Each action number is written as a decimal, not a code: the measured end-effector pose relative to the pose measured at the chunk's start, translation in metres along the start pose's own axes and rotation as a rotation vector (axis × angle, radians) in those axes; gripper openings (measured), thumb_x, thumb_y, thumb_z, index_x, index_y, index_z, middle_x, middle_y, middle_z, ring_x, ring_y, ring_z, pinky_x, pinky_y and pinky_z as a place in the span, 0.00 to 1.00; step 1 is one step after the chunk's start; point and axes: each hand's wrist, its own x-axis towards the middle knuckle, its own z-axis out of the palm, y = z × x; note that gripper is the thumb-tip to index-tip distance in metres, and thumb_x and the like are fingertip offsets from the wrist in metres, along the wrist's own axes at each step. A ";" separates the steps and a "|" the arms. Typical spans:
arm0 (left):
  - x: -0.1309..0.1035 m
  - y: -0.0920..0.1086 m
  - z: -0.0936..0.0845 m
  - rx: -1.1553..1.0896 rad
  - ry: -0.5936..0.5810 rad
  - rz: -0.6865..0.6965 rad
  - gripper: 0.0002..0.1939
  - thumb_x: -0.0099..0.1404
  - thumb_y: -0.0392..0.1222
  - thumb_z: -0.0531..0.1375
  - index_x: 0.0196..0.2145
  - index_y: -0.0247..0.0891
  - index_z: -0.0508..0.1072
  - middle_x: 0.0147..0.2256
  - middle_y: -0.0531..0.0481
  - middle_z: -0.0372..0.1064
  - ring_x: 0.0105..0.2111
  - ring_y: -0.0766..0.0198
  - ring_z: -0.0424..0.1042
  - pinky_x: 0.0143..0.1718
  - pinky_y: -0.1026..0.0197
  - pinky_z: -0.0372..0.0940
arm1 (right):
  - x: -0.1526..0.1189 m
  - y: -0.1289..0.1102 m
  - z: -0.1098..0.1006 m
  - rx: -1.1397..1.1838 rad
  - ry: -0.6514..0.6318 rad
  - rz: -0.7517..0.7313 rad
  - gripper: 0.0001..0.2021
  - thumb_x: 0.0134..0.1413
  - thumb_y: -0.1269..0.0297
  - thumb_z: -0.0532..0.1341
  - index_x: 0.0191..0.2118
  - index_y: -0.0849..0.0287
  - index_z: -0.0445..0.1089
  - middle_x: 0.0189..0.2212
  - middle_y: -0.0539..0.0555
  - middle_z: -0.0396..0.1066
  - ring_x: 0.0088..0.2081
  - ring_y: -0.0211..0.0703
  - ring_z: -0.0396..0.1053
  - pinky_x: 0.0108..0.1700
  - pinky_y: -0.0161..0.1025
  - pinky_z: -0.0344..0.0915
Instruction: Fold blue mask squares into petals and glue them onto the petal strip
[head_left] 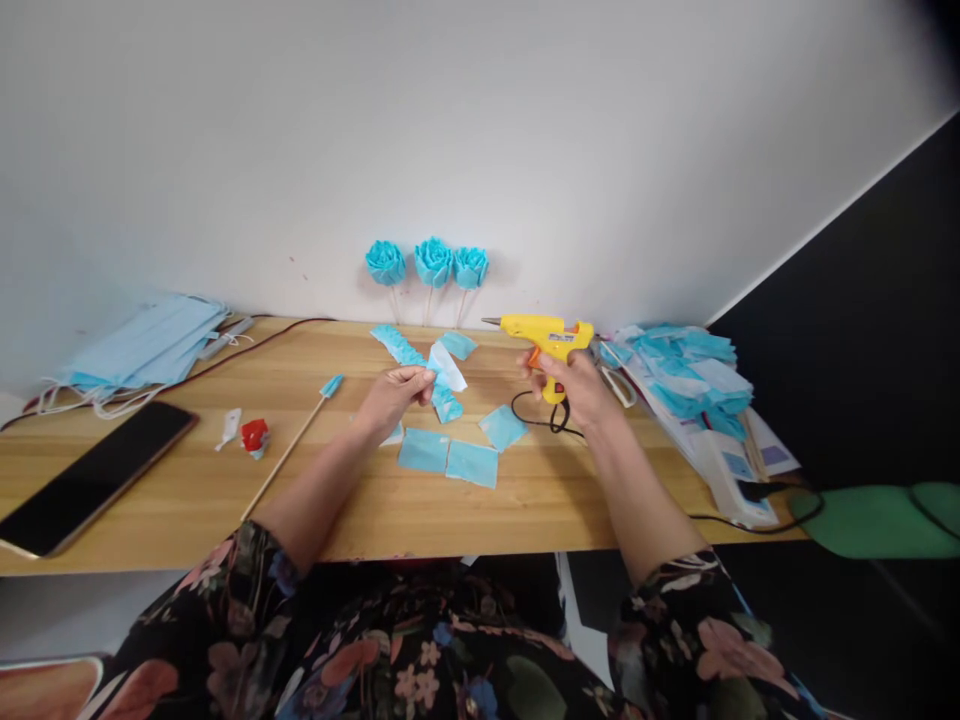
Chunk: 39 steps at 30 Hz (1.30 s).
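Between the thumb and fingers of my left hand [397, 393] is pinched a piece of blue and white mask fabric [448, 367]. My right hand [574, 385] grips a yellow hot glue gun [546, 332] by its handle, fingers around the orange trigger, its nozzle pointing left. A crinkled blue strip [399, 346] lies just beyond my left hand. Flat blue squares [471, 464] rest on the table below and between my hands. Left of my left forearm lies a wooden stick [289, 450] with a blue tip.
Three blue fabric flowers [433, 262] on sticks lean against the wall. Stacked masks [146, 345] and a phone [97, 478] are at left, near a red wrapper [255, 436]. A pile of blue pieces [686, 370], scissors [621, 385] and a white power strip [735, 480] are at right.
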 end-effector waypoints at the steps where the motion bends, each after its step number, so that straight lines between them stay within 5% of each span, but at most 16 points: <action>1: 0.000 0.000 0.000 0.007 -0.004 -0.003 0.26 0.51 0.63 0.69 0.17 0.38 0.70 0.20 0.53 0.64 0.23 0.67 0.60 0.30 0.61 0.57 | 0.003 0.001 0.002 -0.004 -0.024 -0.016 0.20 0.48 0.44 0.70 0.37 0.57 0.74 0.35 0.55 0.75 0.30 0.38 0.68 0.22 0.32 0.64; 6: 0.000 0.001 -0.001 0.029 -0.012 -0.006 0.25 0.52 0.64 0.68 0.18 0.38 0.71 0.19 0.52 0.65 0.23 0.66 0.60 0.30 0.61 0.58 | 0.002 0.014 0.015 -0.067 -0.122 -0.015 0.28 0.50 0.33 0.63 0.31 0.58 0.72 0.27 0.53 0.70 0.24 0.36 0.63 0.24 0.34 0.64; 10: 0.000 0.000 -0.001 0.056 -0.018 -0.006 0.25 0.54 0.63 0.67 0.17 0.38 0.70 0.20 0.52 0.65 0.24 0.66 0.61 0.31 0.61 0.58 | -0.008 0.018 0.022 -0.093 -0.139 0.012 0.31 0.48 0.28 0.60 0.33 0.57 0.71 0.32 0.55 0.72 0.24 0.36 0.63 0.25 0.36 0.65; 20: 0.001 -0.006 0.000 0.056 -0.032 -0.043 0.27 0.53 0.64 0.67 0.18 0.37 0.70 0.20 0.52 0.64 0.24 0.66 0.61 0.31 0.61 0.58 | -0.007 0.030 0.020 -0.208 -0.185 0.018 0.26 0.55 0.35 0.60 0.33 0.58 0.69 0.31 0.52 0.72 0.22 0.34 0.64 0.25 0.35 0.62; 39: 0.000 -0.003 0.002 0.075 -0.040 -0.045 0.27 0.53 0.65 0.67 0.18 0.38 0.70 0.20 0.52 0.65 0.23 0.66 0.61 0.29 0.61 0.58 | -0.008 0.030 0.020 -0.312 -0.136 0.015 0.29 0.54 0.32 0.58 0.28 0.58 0.69 0.25 0.51 0.70 0.21 0.36 0.65 0.27 0.35 0.63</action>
